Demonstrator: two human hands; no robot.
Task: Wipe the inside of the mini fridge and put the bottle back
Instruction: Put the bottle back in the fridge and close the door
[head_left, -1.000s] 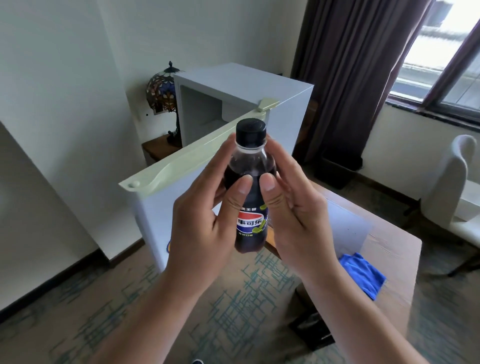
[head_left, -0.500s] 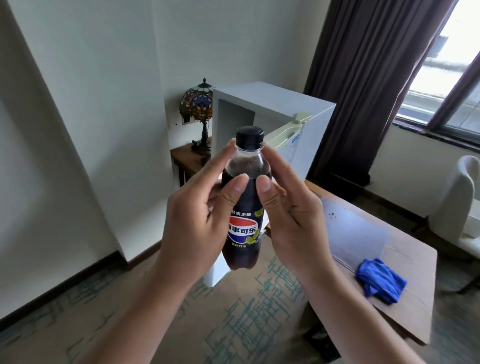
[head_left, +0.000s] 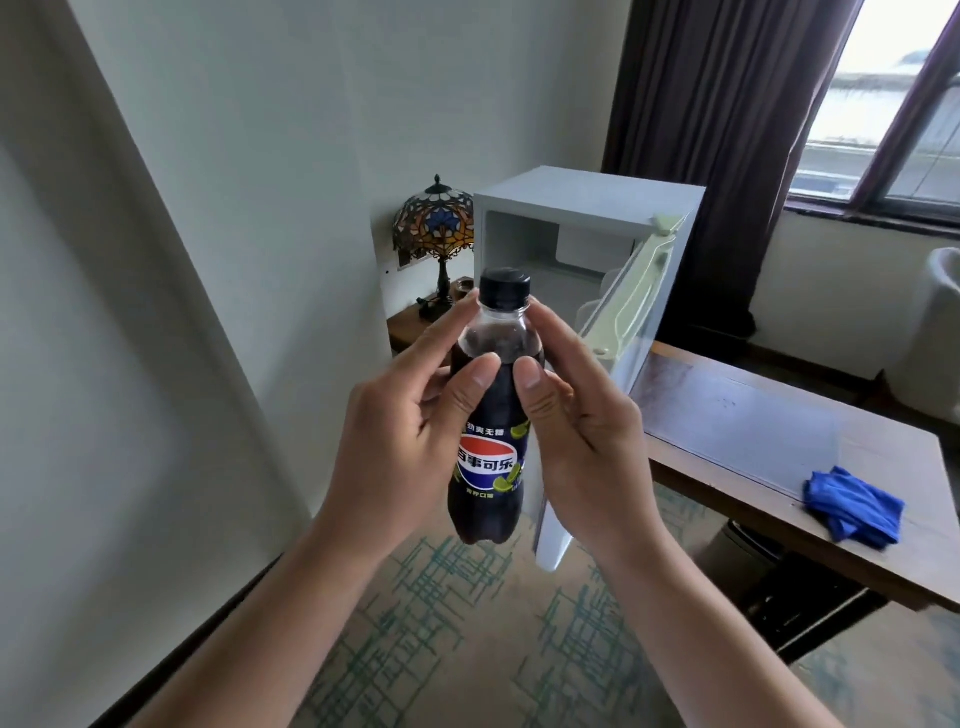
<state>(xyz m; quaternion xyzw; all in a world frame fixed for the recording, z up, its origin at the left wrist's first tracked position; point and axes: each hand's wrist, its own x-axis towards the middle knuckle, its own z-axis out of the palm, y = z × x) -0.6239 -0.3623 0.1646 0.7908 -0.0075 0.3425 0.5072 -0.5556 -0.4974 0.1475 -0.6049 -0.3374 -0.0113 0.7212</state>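
A long wooden table (head_left: 769, 431) with a smooth, worn top runs toward 3 o'clock. At 12 o'clock stands the boxy white mini fridge (head_left: 587, 200), its pale door (head_left: 618, 332) swung open toward the camera and the bare white cavity showing. At the centre, both hands hold a small plastic bottle (head_left: 491, 452) upright in the air in front of the fridge: dark cola, a glossy printed label, a ribbed black cap. The left hand (head_left: 400, 447) wraps its 9 o'clock side, thumb pressed on the shoulder; the right hand (head_left: 587, 447) closes on the 3 o'clock side, thumb likewise. A stained-glass lamp (head_left: 436, 234) sits at 11 o'clock. A crumpled blue cloth (head_left: 852, 506) lies on the table at 4 o'clock.
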